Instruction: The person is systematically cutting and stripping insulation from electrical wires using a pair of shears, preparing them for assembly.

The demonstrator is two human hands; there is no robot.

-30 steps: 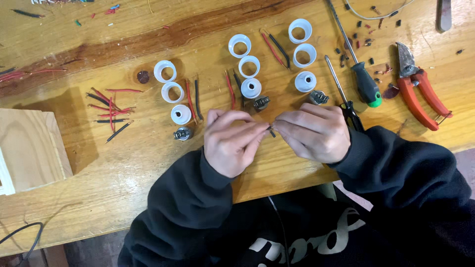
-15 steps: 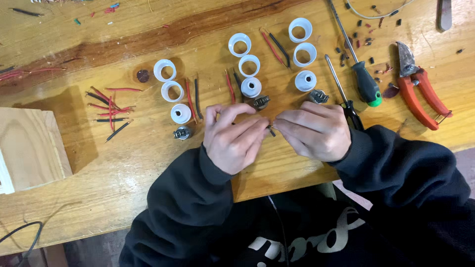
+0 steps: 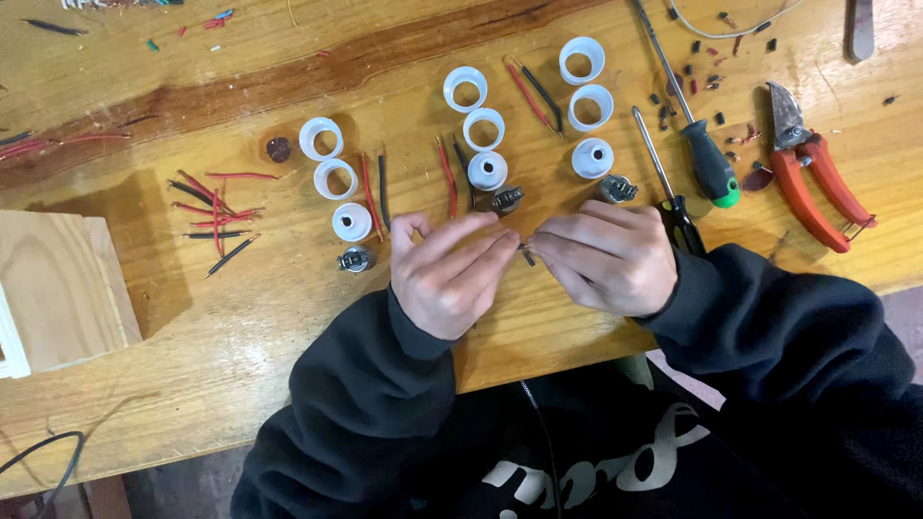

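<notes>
My left hand [image 3: 450, 267] and my right hand [image 3: 608, 256] meet over the wooden table [image 3: 240, 327], fingertips pinching a short thin dark wire [image 3: 526, 252] between them. Just beyond the hands lie white plastic rings and caps in three columns: the left column [image 3: 334, 179], the middle column [image 3: 479, 128] and the right column [image 3: 587, 106]. Small metal lamp-socket parts sit below each column at left [image 3: 356, 259], in the middle [image 3: 507, 199] and at right [image 3: 618, 188]. Red and black wire pieces [image 3: 372, 187] lie between the columns.
A green-handled screwdriver [image 3: 710, 163] and a black-handled one [image 3: 666, 192] lie to the right, with red-handled pruning shears [image 3: 810, 173] beyond. A bundle of cut red and black wires [image 3: 216, 211] lies left. A pale wooden block [image 3: 58, 288] stands at the left edge.
Both hands stay in place over the table; the fingers shift slightly as they work the small wire between them.
</notes>
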